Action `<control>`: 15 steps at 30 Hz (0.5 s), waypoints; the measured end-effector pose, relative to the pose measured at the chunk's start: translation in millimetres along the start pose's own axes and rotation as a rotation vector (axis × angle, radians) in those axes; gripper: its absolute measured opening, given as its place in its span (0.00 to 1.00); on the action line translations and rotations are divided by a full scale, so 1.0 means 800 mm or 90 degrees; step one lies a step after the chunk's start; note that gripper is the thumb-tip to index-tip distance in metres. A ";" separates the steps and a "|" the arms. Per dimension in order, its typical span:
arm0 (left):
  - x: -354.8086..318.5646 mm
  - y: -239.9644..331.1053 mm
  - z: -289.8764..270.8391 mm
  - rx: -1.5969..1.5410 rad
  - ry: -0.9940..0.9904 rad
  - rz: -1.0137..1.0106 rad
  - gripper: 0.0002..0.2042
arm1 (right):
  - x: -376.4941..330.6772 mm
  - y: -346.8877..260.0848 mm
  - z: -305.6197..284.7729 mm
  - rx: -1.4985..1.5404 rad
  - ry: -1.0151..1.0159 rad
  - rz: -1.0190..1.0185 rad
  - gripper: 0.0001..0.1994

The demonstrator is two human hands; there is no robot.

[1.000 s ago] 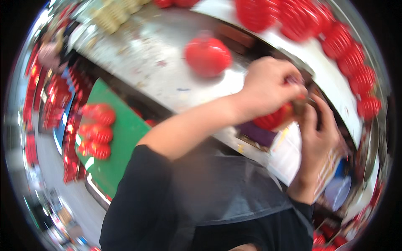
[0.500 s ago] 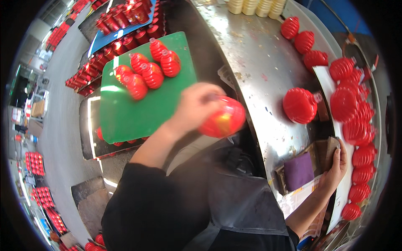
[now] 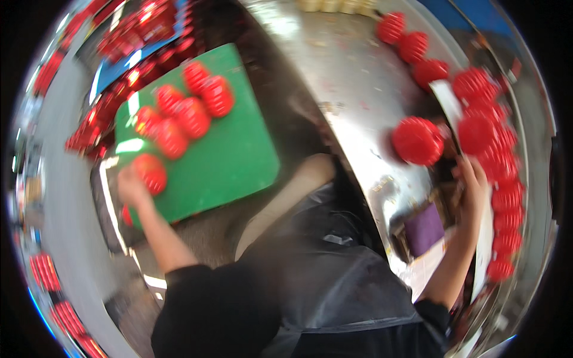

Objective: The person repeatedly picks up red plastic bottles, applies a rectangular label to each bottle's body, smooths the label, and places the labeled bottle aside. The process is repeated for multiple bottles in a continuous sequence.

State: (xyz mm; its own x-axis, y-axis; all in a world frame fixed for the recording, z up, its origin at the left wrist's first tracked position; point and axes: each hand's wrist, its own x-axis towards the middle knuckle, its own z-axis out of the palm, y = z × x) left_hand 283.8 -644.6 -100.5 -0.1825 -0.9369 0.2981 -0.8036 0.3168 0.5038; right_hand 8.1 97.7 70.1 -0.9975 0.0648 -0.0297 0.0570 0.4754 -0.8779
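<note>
My left hand (image 3: 130,186) reaches out to the left and grips a red ribbed ball (image 3: 150,173) at the near left corner of a green board (image 3: 239,161). Several more red ribbed balls (image 3: 191,113) lie in a cluster on that board. My right hand (image 3: 474,179) rests on the shiny metal table (image 3: 352,89) at the right with its fingers apart and nothing in them. It lies just below a row of red balls (image 3: 483,131) along a white strip (image 3: 483,238). A single red ball (image 3: 416,140) sits to its left.
A purple block (image 3: 425,230) lies on the metal table near my right forearm. Racks of red goods (image 3: 137,30) stand beyond the green board and along the left floor (image 3: 45,271). Pale round items (image 3: 334,5) line the table's far edge.
My left hand carried a red ball from the table at the right over to the green board at the left. My right hand stayed at the table and shifted up toward the row of balls.
</note>
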 end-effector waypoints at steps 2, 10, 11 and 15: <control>0.016 -0.014 0.020 -0.005 -0.013 -0.010 0.23 | 0.025 -0.014 0.035 -0.139 0.039 -0.197 0.19; 0.045 -0.041 0.078 -0.079 -0.050 -0.009 0.23 | 0.081 -0.070 0.129 -0.717 -0.012 -0.125 0.22; 0.048 -0.033 0.080 -0.072 -0.060 -0.033 0.24 | 0.078 -0.072 0.129 -0.703 0.007 -0.148 0.20; 0.028 0.005 0.060 0.110 0.103 0.012 0.30 | 0.042 -0.048 0.079 -0.544 -0.008 -0.182 0.15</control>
State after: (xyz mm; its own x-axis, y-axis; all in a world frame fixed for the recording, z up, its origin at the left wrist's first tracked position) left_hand 249.6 -671.3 -130.6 -0.1165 -0.8907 0.4393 -0.8884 0.2912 0.3548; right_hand -29.9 26.2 72.5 -0.9786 -0.1627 0.1259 -0.1855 0.9625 -0.1981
